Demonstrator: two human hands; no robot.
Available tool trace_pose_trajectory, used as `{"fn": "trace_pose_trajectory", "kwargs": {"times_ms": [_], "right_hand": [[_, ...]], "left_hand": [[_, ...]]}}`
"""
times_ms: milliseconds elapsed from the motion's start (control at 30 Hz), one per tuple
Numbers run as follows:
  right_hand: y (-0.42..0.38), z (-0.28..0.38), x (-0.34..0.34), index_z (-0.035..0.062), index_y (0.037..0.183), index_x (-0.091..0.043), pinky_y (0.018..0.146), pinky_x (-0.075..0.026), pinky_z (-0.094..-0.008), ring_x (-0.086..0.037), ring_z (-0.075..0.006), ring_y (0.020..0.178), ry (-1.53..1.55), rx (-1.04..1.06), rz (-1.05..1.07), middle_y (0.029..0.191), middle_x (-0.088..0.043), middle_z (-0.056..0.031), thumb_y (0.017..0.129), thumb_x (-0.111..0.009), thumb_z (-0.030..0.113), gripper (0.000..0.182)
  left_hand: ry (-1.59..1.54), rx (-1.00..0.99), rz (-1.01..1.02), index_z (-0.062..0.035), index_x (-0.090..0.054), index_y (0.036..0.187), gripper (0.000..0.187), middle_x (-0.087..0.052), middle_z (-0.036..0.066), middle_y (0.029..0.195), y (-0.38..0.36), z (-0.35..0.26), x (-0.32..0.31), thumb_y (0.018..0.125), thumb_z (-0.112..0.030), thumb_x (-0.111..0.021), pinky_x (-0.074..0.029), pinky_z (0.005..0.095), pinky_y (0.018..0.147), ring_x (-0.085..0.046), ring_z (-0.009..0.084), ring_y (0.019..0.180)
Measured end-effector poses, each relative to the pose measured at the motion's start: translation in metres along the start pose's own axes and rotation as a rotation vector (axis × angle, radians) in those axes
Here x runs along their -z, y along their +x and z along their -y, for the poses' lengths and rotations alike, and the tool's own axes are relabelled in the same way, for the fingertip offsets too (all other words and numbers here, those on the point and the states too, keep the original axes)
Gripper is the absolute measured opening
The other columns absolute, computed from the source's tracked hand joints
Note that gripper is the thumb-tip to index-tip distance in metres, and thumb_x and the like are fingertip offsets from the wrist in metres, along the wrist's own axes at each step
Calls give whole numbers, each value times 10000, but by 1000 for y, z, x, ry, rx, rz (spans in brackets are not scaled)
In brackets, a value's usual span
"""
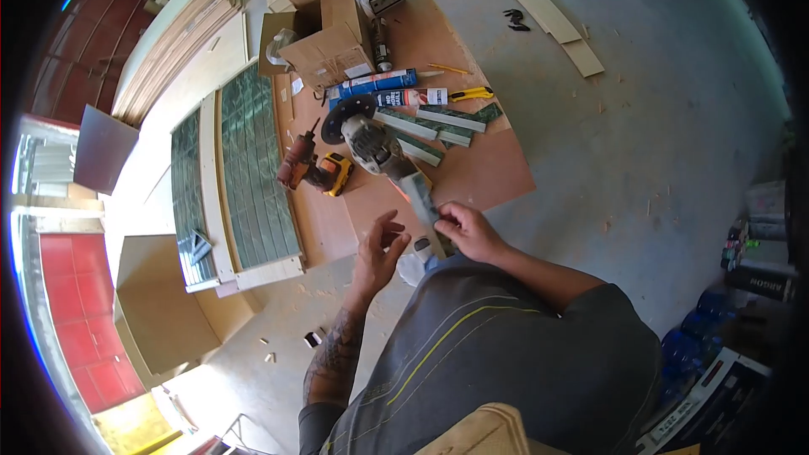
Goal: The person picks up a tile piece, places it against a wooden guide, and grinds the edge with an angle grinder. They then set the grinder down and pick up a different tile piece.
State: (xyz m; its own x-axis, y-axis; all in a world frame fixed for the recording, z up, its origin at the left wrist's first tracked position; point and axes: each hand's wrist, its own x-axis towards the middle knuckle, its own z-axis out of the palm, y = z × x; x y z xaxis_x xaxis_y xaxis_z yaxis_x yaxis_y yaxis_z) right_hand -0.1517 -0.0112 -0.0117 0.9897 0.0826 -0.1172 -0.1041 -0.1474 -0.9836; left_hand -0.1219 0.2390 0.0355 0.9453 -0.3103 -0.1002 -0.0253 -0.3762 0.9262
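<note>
My right hand [472, 232] pinches the near end of a narrow grey-green strip [418, 192], which points away from me over the table edge. Beside it my left hand [382, 254] hovers with fingers apart and slightly curled, holding nothing. Just beyond the strip lies an angle grinder [371, 143] with a black round disc [349, 118]. To its left stands a cordless driver [308, 164] with a yellow battery [339, 173]. Several cut green marble-look strips [434, 126] with pale edges lie right of the grinder.
On the brown tabletop [497, 164] are an open cardboard box [329, 34], a blue tube [379, 82], a white-and-blue tube [413, 98], a yellow cutter knife [470, 93] and a pencil [448, 68]. Green slatted panels [253, 168] lie left. Stacked boards [181, 42] stand behind; a clamp [516, 20] is on the floor.
</note>
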Motion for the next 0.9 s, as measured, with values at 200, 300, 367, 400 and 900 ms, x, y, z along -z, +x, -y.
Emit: {"fn": "trace_pose_trajectory", "kwargs": {"times_ms": [200, 300, 367, 400, 900], "right_hand": [[-8, -28, 115, -12, 1196, -719, 725, -607, -302, -721, -112, 860, 221, -366, -25, 1015, -758, -44, 1110, -698, 180, 211], [5, -44, 147, -7, 1206, -717, 722, -615, -318, -705, -112, 843, 135, -397, 41, 1011, -746, -33, 1117, -688, 189, 217], [21, -62, 161, -1, 1200, -717, 708, -590, -324, -680, -119, 808, 38, -375, 66, 988, -740, -28, 1114, -692, 201, 221], [30, -68, 165, -1, 1200, -717, 708, -590, -324, -680, -119, 808, 33, -370, 101, 988, -740, -28, 1114, -692, 201, 221], [141, -132, 241, 1, 1116, -732, 863, -595, -478, -775, -385, 981, -422, -135, 641, 1014, -785, -209, 999, -767, 206, 239]], "left_hand": [[-29, 162, -258, -14, -538, 1575, 599, -770, 183, 1195, -14, 34, -77, 1075, -250, -768, -617, 413, 970, -766, 274, 1087], [-91, 240, -414, -22, -467, 1627, 715, -722, 219, 1315, -20, 9, -107, 1049, -269, -807, -608, 428, 1010, -742, 299, 1188], [-82, 251, -497, -35, -395, 1668, 813, -665, 244, 1398, -14, 6, -122, 1029, -284, -831, -590, 449, 1048, -707, 326, 1256], [-68, 244, -548, -47, -322, 1710, 914, -608, 269, 1480, -8, 5, -127, 1010, -298, -855, -571, 471, 1086, -671, 353, 1324], [-287, -5, -1484, -78, -507, 1453, 667, -667, 67, 1279, 186, 15, -155, 916, -92, -903, -556, 370, 1015, -665, 183, 1158]]}}
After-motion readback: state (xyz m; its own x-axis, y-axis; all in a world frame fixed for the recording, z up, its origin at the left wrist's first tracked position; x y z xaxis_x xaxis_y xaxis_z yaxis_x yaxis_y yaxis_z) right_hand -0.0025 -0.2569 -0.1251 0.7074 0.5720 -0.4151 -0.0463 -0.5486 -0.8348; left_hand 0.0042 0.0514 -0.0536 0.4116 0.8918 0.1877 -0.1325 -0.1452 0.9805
